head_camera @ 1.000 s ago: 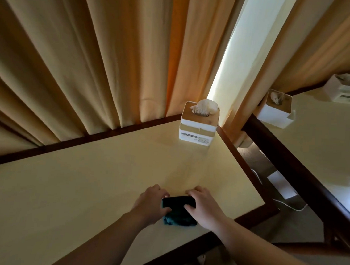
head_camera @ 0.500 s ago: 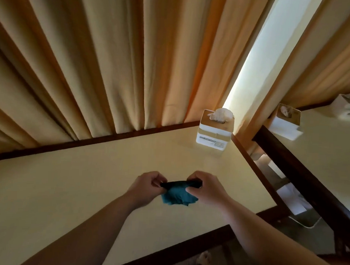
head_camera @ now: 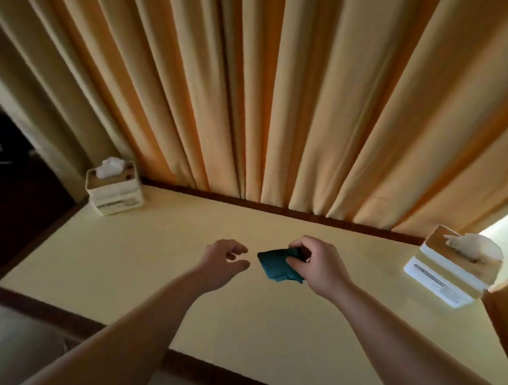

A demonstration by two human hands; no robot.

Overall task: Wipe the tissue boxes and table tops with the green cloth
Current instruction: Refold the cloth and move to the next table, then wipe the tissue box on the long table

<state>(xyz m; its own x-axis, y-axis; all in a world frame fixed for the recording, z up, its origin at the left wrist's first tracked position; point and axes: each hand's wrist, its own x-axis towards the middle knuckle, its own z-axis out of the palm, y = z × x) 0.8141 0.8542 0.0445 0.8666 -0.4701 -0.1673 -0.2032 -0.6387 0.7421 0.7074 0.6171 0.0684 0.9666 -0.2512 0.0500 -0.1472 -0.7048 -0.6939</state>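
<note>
Now the right hand [head_camera: 316,266] grips the green cloth [head_camera: 276,265] above the cream table [head_camera: 129,263]. Left hand [head_camera: 220,261] hangs loosely open beside it. Orange curtains [head_camera: 250,91] behind, tissue boxes [head_camera: 114,191] at both far corners.

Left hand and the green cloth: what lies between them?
Head view: nothing lies between the left hand and the green cloth, only bare table.

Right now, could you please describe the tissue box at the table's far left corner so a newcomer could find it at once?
Start at the long cream table top beneath the orange curtain. Follow its far edge left to the corner, where the left tissue box stands beside a dark doorway. Unlike the right tissue box by the bright window gap, it sits in shadow.
</note>
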